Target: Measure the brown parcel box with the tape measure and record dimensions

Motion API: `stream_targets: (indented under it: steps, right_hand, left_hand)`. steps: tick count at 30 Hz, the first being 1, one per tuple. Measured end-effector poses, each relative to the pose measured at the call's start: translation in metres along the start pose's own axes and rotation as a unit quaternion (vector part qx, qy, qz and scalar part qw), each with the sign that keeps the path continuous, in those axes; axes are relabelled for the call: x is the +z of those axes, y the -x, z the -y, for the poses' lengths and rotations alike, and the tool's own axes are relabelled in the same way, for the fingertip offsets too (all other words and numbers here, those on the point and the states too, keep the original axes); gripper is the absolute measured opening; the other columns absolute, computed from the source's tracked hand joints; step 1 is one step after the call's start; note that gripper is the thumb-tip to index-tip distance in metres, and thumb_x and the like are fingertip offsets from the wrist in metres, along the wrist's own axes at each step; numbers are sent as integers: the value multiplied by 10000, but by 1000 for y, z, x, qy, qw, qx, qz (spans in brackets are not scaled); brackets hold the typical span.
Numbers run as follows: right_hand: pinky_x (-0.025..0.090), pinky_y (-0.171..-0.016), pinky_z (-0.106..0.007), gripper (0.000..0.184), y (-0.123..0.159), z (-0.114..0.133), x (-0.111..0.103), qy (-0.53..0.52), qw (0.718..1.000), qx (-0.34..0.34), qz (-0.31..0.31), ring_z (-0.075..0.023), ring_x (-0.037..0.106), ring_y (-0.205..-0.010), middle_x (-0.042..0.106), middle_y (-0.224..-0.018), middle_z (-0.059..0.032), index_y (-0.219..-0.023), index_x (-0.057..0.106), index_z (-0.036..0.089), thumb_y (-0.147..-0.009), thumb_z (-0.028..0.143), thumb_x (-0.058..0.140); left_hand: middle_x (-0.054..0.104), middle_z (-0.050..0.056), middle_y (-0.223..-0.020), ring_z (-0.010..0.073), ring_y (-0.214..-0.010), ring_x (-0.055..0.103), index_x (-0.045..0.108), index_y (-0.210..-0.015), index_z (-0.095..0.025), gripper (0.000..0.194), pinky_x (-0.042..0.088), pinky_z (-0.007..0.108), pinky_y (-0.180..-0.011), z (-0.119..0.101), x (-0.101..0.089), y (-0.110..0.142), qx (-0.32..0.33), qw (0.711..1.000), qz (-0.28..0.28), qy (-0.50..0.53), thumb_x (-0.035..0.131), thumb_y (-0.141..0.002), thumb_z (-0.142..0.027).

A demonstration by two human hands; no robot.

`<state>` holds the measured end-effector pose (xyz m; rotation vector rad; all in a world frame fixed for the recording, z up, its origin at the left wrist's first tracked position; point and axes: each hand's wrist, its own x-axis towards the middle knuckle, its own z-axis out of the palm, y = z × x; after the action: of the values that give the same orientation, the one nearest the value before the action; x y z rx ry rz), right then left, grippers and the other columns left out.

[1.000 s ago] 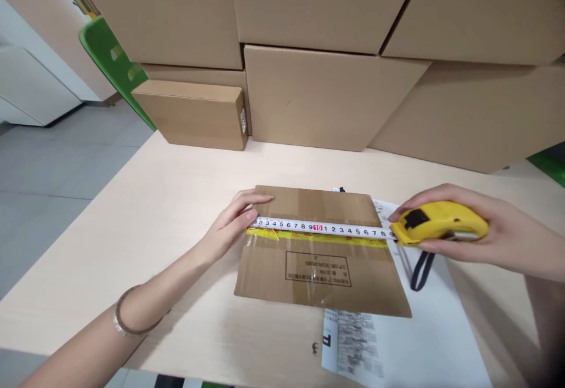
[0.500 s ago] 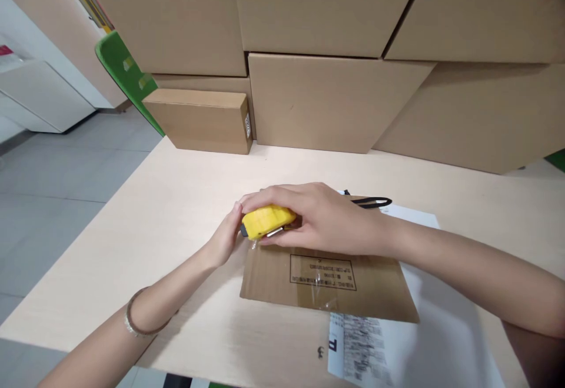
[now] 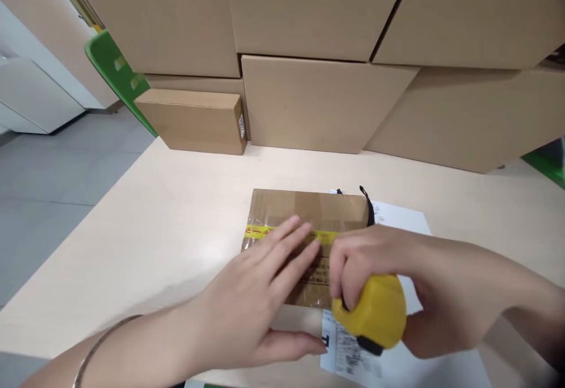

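Note:
A small brown cardboard box lies on the table, with clear tape and a printed yellow strip across its top. Flat on that top rests my left hand, fingers stretched out and thumb spread over the near edge. My right hand is wrapped round a yellow tape measure with black parts, held at the box's near right corner. A black strap hangs behind this hand. No drawn-out blade can be seen. The right part of the box is hidden behind the right hand.
White paper with a printed label lies under and right of the box. At the back stand large cardboard boxes and a smaller carton. The pale table ends at the left above a grey floor.
My right hand has brought the tape measure from the box's left edge to its near right side. My left hand has moved right, onto the top. The yellow strip now shows.

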<state>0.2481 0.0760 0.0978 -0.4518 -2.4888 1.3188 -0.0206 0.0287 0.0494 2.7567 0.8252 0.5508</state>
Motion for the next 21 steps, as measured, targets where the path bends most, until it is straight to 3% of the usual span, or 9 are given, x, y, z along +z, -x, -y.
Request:
stream_targets:
  steps: [2, 5, 10, 13, 17, 21]
  right_hand:
    - [472, -618, -244, 378, -1, -1, 8, 33, 999, -1, 15, -109, 603, -684, 689, -944, 1, -967, 668, 222, -627, 57, 685]
    - [455, -606, -254, 281, -4, -2, 12, 67, 998, -14, 13, -117, 591, -693, 681, -958, -21, -947, 689, 217, -698, 92, 658]
    - [493, -656, -248, 286, -14, -8, -2, 48, 999, -2, 22, -137, 616, -772, 658, -957, -33, -937, 672, 213, -698, 57, 649]
    - [516, -743, -265, 337, -26, -18, -20, 26, 999, 0, 44, -149, 625, -837, 654, -946, -22, -953, 642, 209, -680, 13, 619]
    - [513, -767, -264, 381, -43, -38, -45, 1, 998, 0, 55, -148, 626, -874, 651, -961, -9, -969, 614, 205, -659, -11, 570]
    - [518, -797, -288, 361, -56, -53, -63, -28, 996, 18, 88, -160, 636, -902, 662, -984, -11, -991, 590, 203, -682, 20, 558]
  left_hand:
    - [487, 267, -1574, 399, -1518, 406, 395, -1521, -22, 886, 479, 526, -1183, -3, 8, -4, 17, 998, 21, -54, 545, -947, -680]
    - [539, 244, -1540, 362, -1458, 507, 454, -1475, -18, 707, 483, 477, -1187, 0, 16, -5, 34, 992, 16, -121, 538, -1010, -544]
    - [618, 263, -1451, 363, -1407, 565, 524, -1387, -21, 587, 533, 474, -1142, 7, 18, -2, 59, 989, -3, -139, 521, -1032, -489]
    - [590, 231, -1484, 358, -1435, 537, 499, -1442, -155, 457, 536, 507, -1130, 7, 19, 0, 77, 986, -16, -143, 584, -1020, -310]
    - [498, 153, -1568, 360, -1424, 547, 305, -1567, -481, 744, 588, 504, -1042, 2, 18, -1, 76, 985, -2, -156, 645, -973, -190]
    - [513, 175, -1535, 399, -1388, 572, 319, -1566, -513, 802, 608, 510, -990, -3, 17, -4, 61, 984, 17, -167, 722, -928, -239]
